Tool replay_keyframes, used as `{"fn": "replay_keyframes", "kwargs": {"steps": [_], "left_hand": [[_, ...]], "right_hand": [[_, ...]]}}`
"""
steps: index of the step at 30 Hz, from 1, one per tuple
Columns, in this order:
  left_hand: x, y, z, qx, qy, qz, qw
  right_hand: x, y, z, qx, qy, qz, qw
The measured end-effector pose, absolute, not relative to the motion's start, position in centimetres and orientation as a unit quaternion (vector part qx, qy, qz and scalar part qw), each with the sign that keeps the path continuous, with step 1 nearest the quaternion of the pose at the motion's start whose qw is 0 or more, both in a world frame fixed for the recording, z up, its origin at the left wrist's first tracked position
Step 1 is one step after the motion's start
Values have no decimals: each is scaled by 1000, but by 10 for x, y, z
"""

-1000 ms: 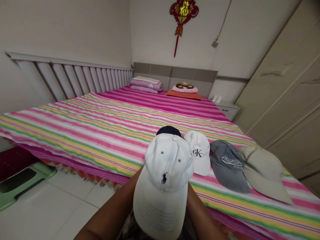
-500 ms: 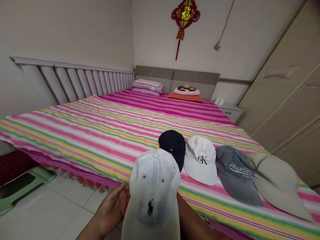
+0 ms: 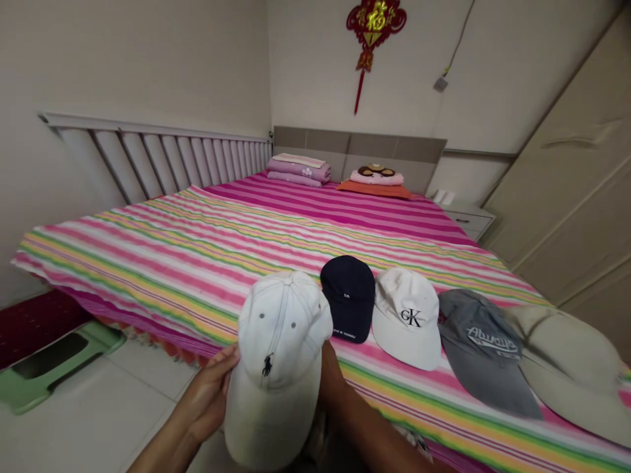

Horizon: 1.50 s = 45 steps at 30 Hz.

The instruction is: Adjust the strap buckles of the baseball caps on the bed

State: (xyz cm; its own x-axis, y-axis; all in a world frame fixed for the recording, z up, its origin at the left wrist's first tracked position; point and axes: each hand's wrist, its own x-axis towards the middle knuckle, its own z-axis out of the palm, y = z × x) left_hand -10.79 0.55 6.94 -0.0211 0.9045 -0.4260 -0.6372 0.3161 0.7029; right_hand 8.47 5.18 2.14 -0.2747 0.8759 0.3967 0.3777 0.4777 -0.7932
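Held up in front of me at the near edge of the bed is a pale white baseball cap (image 3: 283, 341) with a small dark horse-and-rider emblem, its brim pointing down toward me. My left hand (image 3: 210, 391) grips its left side, thumb and fingers at the edge. My right hand (image 3: 329, 378) supports it from the right; its fingers are hidden behind the cap. Just beyond, a navy cap (image 3: 348, 295) lies on the bed, beside a white cap with black letters (image 3: 407, 318), a grey cap with white lettering (image 3: 486, 348) and a beige cap (image 3: 572, 368).
The bed carries a striped sheet (image 3: 162, 243), with folded purple bedding (image 3: 298, 171) and a pillow pile (image 3: 374, 180) by the headboard (image 3: 394, 151). A green stool (image 3: 64, 368) stands on the floor at left. The nightstand (image 3: 470, 220) and wardrobe (image 3: 566, 177) are at right.
The held cap has moved left and tilted, so its whole brim now shows. More of the navy cap is uncovered. The view has shifted slightly to the left.
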Motion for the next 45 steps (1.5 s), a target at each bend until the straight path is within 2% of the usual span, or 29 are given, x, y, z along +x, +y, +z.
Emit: {"fn": "replay_keyframes", "kwargs": {"steps": [4, 5, 9, 11, 19, 25, 33, 45], "left_hand": [[-117, 37, 76, 203, 408, 602, 656], [-117, 46, 75, 218, 400, 605, 653], [-111, 85, 68, 241, 387, 616, 643], [-106, 105, 61, 246, 387, 620, 637], [-100, 180, 47, 281, 405, 659, 568], [-96, 214, 28, 336, 485, 603, 538], [-97, 225, 2, 392, 599, 562, 414], [-106, 218, 6, 518, 650, 461, 311]], "right_hand": [[96, 42, 11, -419, -756, 281, 418], [99, 39, 9, -424, -740, 313, 417], [97, 45, 12, -448, -552, 568, 414], [91, 58, 16, -462, -478, 619, 418], [67, 114, 31, -503, -409, 597, 472], [58, 131, 22, -523, -340, 609, 490], [59, 133, 16, -523, -305, 631, 485], [61, 128, 24, -546, -343, 617, 452]]}}
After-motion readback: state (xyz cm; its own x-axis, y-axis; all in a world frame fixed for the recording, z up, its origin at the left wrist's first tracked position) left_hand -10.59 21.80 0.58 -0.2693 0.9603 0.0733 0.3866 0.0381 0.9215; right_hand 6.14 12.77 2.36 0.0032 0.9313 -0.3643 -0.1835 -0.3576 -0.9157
